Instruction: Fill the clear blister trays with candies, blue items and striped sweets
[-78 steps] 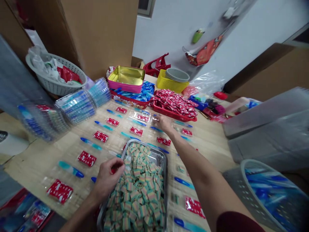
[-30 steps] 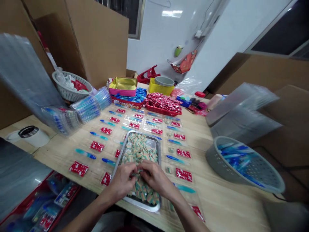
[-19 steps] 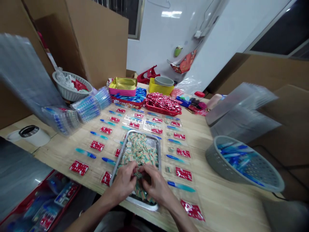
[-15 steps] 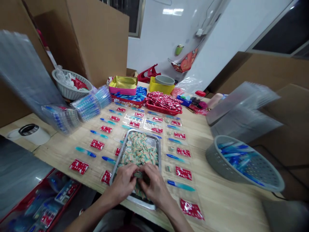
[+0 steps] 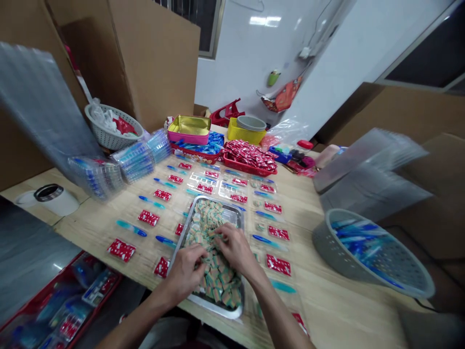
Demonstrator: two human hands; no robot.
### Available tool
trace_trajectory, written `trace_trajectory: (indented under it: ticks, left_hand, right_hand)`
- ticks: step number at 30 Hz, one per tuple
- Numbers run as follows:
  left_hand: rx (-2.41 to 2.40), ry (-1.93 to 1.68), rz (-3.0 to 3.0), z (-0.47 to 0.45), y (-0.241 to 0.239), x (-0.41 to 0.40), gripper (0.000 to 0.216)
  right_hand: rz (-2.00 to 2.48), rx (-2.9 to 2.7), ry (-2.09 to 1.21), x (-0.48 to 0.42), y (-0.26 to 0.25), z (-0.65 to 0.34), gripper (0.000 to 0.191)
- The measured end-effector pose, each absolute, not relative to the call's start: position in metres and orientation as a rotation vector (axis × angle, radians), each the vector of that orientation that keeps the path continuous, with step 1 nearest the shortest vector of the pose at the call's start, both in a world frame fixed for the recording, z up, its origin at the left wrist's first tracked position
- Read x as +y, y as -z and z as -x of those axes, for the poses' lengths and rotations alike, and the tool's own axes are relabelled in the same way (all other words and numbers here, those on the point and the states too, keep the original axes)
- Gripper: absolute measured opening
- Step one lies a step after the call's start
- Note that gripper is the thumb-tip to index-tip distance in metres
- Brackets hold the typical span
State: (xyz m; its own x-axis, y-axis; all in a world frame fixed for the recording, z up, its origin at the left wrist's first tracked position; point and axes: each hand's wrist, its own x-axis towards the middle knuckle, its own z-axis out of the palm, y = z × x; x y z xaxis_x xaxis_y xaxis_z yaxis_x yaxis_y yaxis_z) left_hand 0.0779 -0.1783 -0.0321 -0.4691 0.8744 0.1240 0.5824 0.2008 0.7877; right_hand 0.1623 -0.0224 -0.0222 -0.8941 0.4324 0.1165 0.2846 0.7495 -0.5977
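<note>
The right hand (image 5: pixel 232 245), fingers drawn narrow, and the left hand (image 5: pixel 188 270), nearer and curled, are over striped blocks (image 5: pixel 218 281) in a metal tray (image 5: pixel 232 216); whether either grips any, I cannot tell. Pens (image 5: pixel 131 228) and red packets (image 5: pixel 121 249) lie left and right.

The right hand (image 5: pixel 235 246) has parted from the left hand (image 5: pixel 186 270), reaching farther up the striped pieces (image 5: pixel 220 278).

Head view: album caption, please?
Bare fingers over small green-striped blocks in a rectangular silver metal tray, among red white-patterned packets.
</note>
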Motion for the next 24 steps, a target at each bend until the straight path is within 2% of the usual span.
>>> trace_trajectory:
  ticks: [3, 5, 8, 14, 24]
  left_hand:
    - [2.141, -1.172, -1.364, -0.076, 0.031, -0.172, 0.017]
    - [2.136, -1.166, -1.368, -0.076, 0.033, -0.169, 0.016]
    - [2.138, -1.139, -1.381, -0.075, 0.037, -0.168, 0.014]
    - [2.093, -1.199, -1.410, -0.081, 0.032, -0.169, 0.018]
    - [2.142, -0.985, -1.574, -0.094, 0.036, -0.156, 0.023]
  right_hand:
    - [0.643, -2.823, -0.571, -0.016, 0.033, -0.143, 0.008]
    - [0.632, -2.819, -0.561, -0.016, 0.039, -0.138, 0.008]
    - [0.556, -2.709, -0.732, -0.017, 0.043, -0.141, 0.012]
    - [0.396, -2.464, -1.202, -0.015, 0.024, -0.170, 0.008]
    - [0.521, -2.401, -1.283, -0.034, 0.031, -0.205, 0.012]
